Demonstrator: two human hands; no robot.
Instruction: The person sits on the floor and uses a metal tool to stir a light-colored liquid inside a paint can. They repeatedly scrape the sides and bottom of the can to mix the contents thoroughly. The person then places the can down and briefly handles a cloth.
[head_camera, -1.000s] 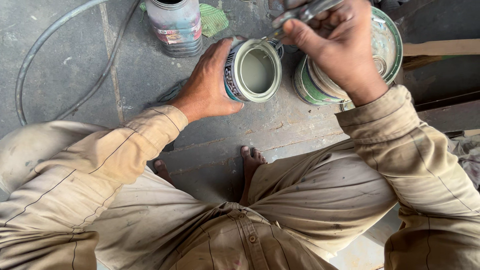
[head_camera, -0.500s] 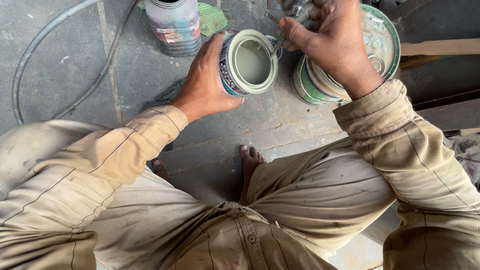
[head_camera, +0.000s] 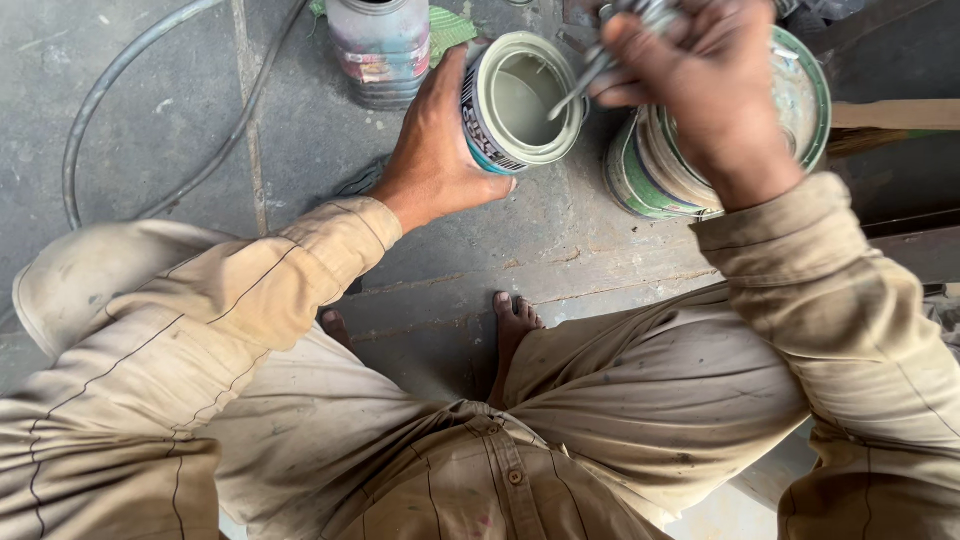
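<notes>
Paint can (head_camera: 515, 105), small and open, sits tilted on the grey concrete floor (head_camera: 130, 120), its mouth turned up toward the camera and showing pale greenish-white paint inside. The left hand (head_camera: 435, 155) wraps around its printed side from the left, fingers closed on the wall and thumb near the base, so the can is held at a lean rather than standing flat. The right hand (head_camera: 700, 85) is closed around a thin metal tool (head_camera: 590, 80), whose tip dips past the rim into the paint; what kind of tool it is cannot be made out, since the fist hides its upper part.

Just right of the can and under that right hand is a larger green-rimmed tin (head_camera: 800, 100), apparently stacked with another, its inside smeared with pale paint. Behind the can stands a plastic jar (head_camera: 378, 45) on a green cloth (head_camera: 450, 25). A grey hose (head_camera: 150, 100) curves over the floor to the left. The person squats, bare toes (head_camera: 512, 310) showing between the knees.

With the can leaning this way, a firmer push of the tool could likely tip paint over the lower rim, or slip the wet wall from the left hand's hold. The nearby tin and jar leave little room for a sudden sideways jolt.
</notes>
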